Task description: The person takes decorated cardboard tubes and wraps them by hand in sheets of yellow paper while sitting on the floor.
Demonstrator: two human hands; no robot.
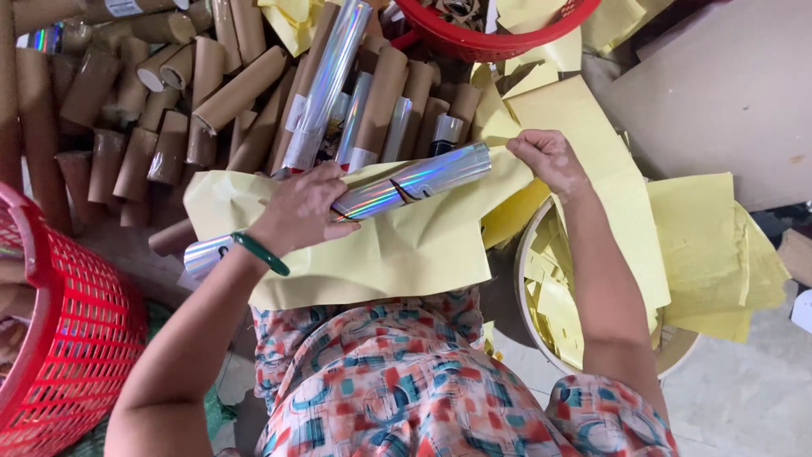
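The left hand (300, 211) is closed around a shiny holographic foil roll (397, 186), which lies tilted across the middle of the view on a crumpled yellow paper sheet (397, 254) spread over the person's lap. A green bangle (260, 253) circles that wrist. The right hand (548, 156), at about 2 o'clock from the roll's upper end, pinches the top edge of the yellow sheet between its fingertips, just beside the roll's tip.

There is no worktop in sight; the work sits over the lap, above a patterned orange and teal garment (406, 381). At 11 to 12 o'clock lies a dense heap of brown cardboard tubes (144, 110), with several more foil-wrapped rolls (326, 85) among them. A red plastic mesh basket (76, 338) stands at 8 o'clock and another red basket (499, 30) at 12 o'clock. At 4 o'clock a round pale tub (529, 271) holds yellow paper scraps, and more loose yellow sheets (719, 254) spread at 3 o'clock. A flat brown cardboard board (727, 93) lies at 2 o'clock. Grey concrete floor (744, 406) shows at 5 o'clock.
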